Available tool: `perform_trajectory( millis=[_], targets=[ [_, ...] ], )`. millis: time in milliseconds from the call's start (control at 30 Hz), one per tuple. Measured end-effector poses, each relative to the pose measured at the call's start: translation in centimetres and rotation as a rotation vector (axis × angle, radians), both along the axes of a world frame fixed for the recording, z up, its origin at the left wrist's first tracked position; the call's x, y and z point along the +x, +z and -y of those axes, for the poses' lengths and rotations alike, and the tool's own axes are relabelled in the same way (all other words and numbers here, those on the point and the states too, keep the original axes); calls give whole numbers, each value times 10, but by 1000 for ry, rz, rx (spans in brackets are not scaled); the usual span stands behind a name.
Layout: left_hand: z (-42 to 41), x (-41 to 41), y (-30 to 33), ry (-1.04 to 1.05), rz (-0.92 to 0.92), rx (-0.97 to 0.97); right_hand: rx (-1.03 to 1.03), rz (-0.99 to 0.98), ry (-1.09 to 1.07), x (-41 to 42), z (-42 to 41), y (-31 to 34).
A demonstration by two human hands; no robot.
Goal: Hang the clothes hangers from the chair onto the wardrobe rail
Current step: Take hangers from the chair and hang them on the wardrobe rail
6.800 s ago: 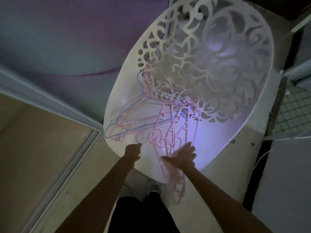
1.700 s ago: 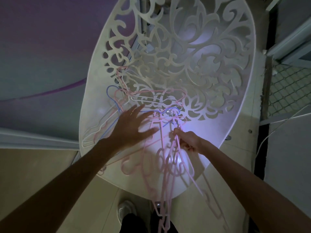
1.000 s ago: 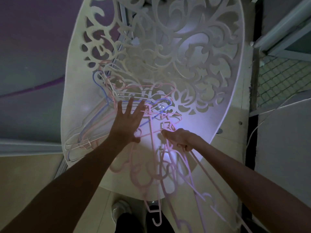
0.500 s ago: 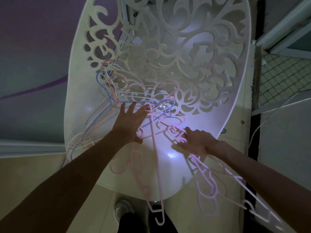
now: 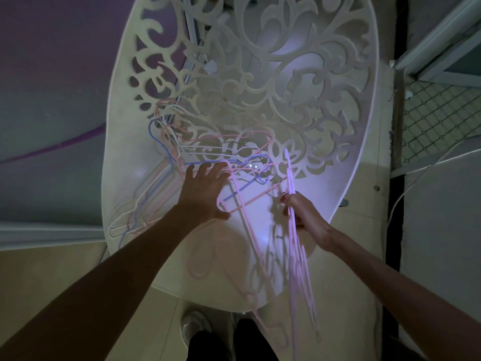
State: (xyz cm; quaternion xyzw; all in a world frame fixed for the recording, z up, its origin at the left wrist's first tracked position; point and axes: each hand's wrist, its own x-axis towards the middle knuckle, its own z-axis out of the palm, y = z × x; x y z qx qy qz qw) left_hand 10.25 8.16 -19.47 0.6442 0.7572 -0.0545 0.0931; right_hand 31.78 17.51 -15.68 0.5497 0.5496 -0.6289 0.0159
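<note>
Right hand pinches pink hangers pointing away, while the spread left hand lies nearer the tangled pile on the chair.

hangers on chair, shoe below

The bundle of pink hangers is blurring below the right hand, its lower ends running off the bottom edge; their number is staying unclear.
</note>
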Motion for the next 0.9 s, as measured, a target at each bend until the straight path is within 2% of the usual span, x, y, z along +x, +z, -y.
perform_trajectory(
  millis=[133, 233, 300, 367, 433, 533, 600, 700, 767, 833, 900],
  targets=[
    [9, -2, -2, -34, -111, 69, -12, 82, -8, -6, -2, 1],
    [12, -1, 1, -63, -131, 72, -35, 149, 37, -10, -9, -2],
    [12, 0, 4, -91, -140, 86, -83, 171, -22, -11, -17, -3],
    [12, -4, 9, -61, -142, 113, -137, 190, -84, -11, -27, 0],
    [12, -14, 12, 16, -131, 149, -172, 207, -20, -6, -34, 3],
    [3, -30, 16, 78, -133, 101, -95, 260, 244, -3, -33, 9],
    [-7, -35, 18, 69, -107, 33, 2, 266, 330, -1, -32, 11],
    [-16, -29, 22, 77, -83, -75, 174, 244, 406, -2, -33, 15],
    [-19, -27, 27, 31, -161, -102, 239, 239, 438, -5, -34, 19],
    [-20, -30, 33, -72, -219, -152, 241, 244, 429, -9, -33, 24],
    [-25, -33, 42, -121, -222, -69, 191, 249, 376, -14, -34, 30]
  ],
)
